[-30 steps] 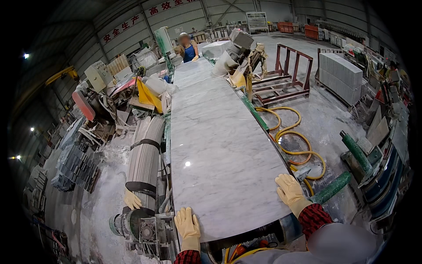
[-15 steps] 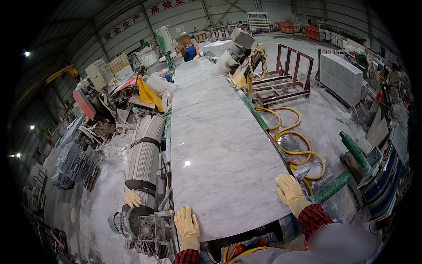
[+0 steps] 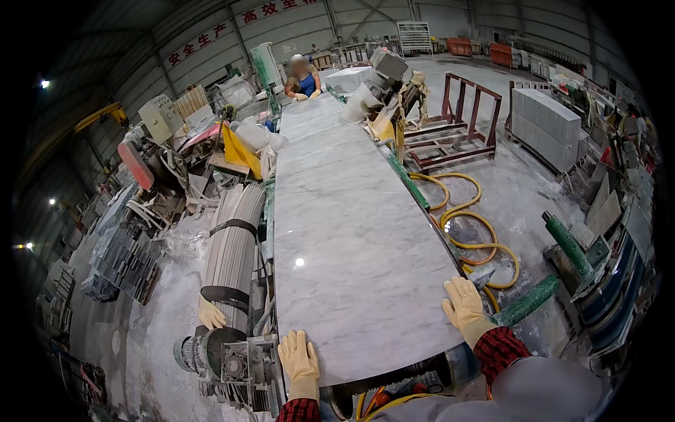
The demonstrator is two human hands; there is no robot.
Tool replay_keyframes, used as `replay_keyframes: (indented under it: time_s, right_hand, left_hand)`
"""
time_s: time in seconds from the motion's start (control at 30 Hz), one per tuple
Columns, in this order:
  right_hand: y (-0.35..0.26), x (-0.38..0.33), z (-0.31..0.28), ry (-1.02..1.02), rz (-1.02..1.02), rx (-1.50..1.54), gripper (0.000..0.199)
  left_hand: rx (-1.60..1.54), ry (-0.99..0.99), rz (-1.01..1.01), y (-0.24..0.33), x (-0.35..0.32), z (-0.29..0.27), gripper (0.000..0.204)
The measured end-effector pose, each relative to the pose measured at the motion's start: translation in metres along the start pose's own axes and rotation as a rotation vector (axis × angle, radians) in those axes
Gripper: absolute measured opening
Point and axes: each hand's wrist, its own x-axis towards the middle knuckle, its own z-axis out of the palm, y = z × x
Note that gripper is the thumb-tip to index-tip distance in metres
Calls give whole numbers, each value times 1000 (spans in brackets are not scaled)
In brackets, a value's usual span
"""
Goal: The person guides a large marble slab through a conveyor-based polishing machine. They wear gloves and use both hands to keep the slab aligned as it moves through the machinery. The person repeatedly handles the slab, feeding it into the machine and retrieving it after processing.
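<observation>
A long, polished slab of white stone with grey veins [image 3: 351,232] stretches away from me on a conveyor bed. At its near left corner lies my left hand [image 3: 299,357], in a cream rubber glove, its fingers stretched forward and nothing held. Across the near right edge rests my right hand [image 3: 464,306], gloved alike, fingers extended and also holding nothing. Red-and-black checked cuffs show at both wrists. A person [image 3: 304,79] in a blue top stands at the slab's far end, both gloved hands on or near its edge.
A motor with a gearbox [image 3: 225,359] sits left of my left hand, beneath a loose cream glove [image 3: 211,313] and a strapped grey roll [image 3: 232,239]. Yellow hoses [image 3: 485,232] coil on the floor at right, near green rollers [image 3: 531,299]. A machine head [image 3: 376,84] overhangs the slab's far right.
At the far end, the other person's raised hand has come down to the slab's edge. My own hands have stayed almost in place, and the slab shows no clear movement.
</observation>
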Motion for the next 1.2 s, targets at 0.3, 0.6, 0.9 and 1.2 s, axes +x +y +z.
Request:
replay_keyframes:
  time_s: [0.3, 0.6, 0.9, 1.2]
  right_hand:
    - [-9, -7, 3, 10, 101, -83, 51]
    - [-19, -53, -24, -81, 99, -147, 53]
    - [-38, -107, -77, -12, 48, -105, 46]
    - [-53, -105, -99, -13, 87, 2, 41]
  left_hand:
    - [27, 1, -28, 1, -6, 0, 44]
    - [-3, -31, -39, 4, -7, -9, 43]
    - [17, 51, -11, 0, -10, 1, 42]
    - [30, 67, -22, -5, -17, 10, 41]
